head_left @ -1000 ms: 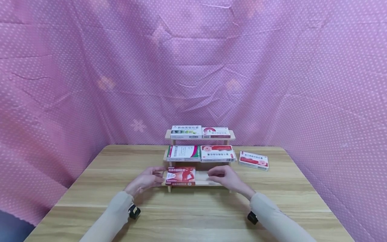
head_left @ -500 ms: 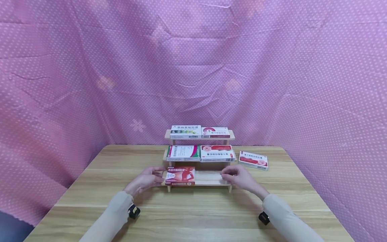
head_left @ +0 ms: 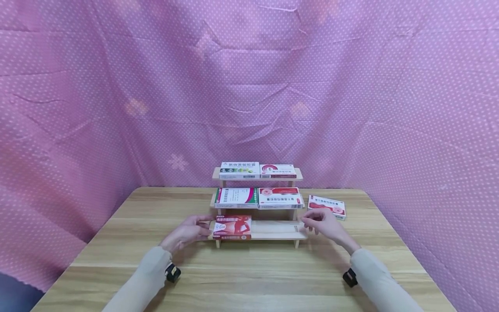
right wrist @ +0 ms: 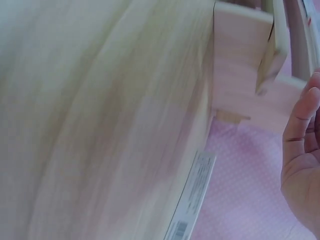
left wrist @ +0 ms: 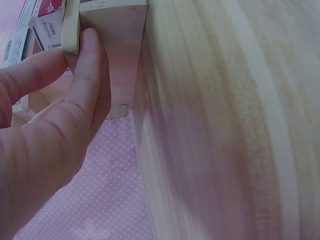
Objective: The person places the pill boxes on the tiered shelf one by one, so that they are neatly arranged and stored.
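Note:
My left hand (head_left: 189, 230) is at the left end of a three-tier wooden display rack (head_left: 273, 229). In the left wrist view, that hand's thumb and fingers pinch the end of the lowest board (left wrist: 71, 27). A red medicine box (head_left: 233, 226) lies on the left part of this board. Just past the board's right end is my right hand (head_left: 323, 223), its fingers loosely bent and holding nothing. In the right wrist view, this hand (right wrist: 302, 155) shows only partly at the right edge, with the rack's side panel (right wrist: 240, 65) beside it.
On the middle tier lie a green-and-white box (head_left: 237, 197) and a red-and-white box (head_left: 280, 197). A white box (head_left: 239, 170) and a smaller box (head_left: 277, 170) lie on top. Another red-and-white box (head_left: 326, 204) lies on the wooden table (head_left: 249, 277). Behind hangs a pink curtain (head_left: 249, 86).
My right hand has moved right along the lowest board and off past its right end. The left hand has stayed at the left end, and the boxes have not moved.

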`<action>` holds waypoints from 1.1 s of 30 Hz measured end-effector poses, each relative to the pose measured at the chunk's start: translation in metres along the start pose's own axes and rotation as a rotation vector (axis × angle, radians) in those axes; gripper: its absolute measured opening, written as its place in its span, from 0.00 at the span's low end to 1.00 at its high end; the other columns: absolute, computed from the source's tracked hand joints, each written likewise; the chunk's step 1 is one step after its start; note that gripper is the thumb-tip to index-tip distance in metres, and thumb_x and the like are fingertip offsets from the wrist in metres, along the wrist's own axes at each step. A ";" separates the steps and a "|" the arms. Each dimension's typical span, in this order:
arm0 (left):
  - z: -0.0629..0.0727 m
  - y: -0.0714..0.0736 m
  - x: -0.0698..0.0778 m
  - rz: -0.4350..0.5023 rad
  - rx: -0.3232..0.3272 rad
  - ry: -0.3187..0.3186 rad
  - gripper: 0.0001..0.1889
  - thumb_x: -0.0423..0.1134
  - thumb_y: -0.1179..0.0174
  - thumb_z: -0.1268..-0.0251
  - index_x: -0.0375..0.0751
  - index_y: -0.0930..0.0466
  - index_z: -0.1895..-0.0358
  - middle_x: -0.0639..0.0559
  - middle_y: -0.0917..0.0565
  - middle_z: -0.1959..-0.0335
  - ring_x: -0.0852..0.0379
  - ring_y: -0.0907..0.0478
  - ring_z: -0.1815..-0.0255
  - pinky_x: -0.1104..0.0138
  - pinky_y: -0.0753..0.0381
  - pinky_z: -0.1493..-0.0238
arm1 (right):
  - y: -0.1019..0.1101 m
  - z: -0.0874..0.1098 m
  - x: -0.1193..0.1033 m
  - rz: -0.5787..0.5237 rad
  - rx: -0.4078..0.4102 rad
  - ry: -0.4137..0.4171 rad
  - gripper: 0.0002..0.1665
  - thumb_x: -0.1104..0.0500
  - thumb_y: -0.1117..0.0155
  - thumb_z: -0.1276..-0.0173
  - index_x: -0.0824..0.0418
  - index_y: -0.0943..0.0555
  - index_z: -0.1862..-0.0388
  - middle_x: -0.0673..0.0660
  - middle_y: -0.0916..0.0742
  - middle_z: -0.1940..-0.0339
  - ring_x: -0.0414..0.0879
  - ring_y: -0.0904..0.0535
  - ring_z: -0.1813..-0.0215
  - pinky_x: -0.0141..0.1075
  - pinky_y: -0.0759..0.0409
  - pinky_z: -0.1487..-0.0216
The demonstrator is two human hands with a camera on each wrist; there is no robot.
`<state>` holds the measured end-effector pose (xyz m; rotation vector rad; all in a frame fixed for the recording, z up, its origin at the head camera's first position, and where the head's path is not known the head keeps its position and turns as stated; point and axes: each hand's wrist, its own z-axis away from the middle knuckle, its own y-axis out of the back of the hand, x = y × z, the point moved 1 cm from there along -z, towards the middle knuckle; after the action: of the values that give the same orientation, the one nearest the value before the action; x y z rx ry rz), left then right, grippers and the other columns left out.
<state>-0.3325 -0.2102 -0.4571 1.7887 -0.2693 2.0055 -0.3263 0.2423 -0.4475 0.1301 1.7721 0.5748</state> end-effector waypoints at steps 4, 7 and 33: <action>0.000 0.000 -0.001 -0.009 0.002 0.001 0.35 0.21 0.48 0.41 0.22 0.47 0.28 0.25 0.27 0.39 0.49 0.18 0.49 0.58 0.17 0.42 | 0.010 -0.002 0.009 -0.008 0.043 -0.006 0.19 0.54 0.35 0.32 0.70 0.18 0.55 0.60 0.14 0.69 0.49 0.19 0.72 0.37 0.17 0.74; 0.001 0.000 0.000 -0.021 0.009 0.003 0.35 0.21 0.48 0.41 0.22 0.46 0.28 0.25 0.26 0.39 0.49 0.18 0.48 0.58 0.17 0.42 | 0.018 -0.004 0.016 0.010 0.066 -0.017 0.20 0.54 0.34 0.32 0.70 0.18 0.53 0.65 0.14 0.65 0.51 0.19 0.70 0.40 0.16 0.71; 0.002 -0.001 0.002 -0.017 0.036 0.038 0.35 0.22 0.46 0.40 0.24 0.45 0.28 0.28 0.25 0.39 0.49 0.18 0.50 0.58 0.16 0.44 | 0.071 -0.015 0.057 0.245 0.125 -0.111 0.22 0.56 0.32 0.35 0.63 0.18 0.44 0.67 0.17 0.43 0.59 0.23 0.43 0.36 0.27 0.48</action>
<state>-0.3301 -0.2101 -0.4550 1.7665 -0.2066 2.0431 -0.3719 0.3211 -0.4638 0.4624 1.6950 0.6187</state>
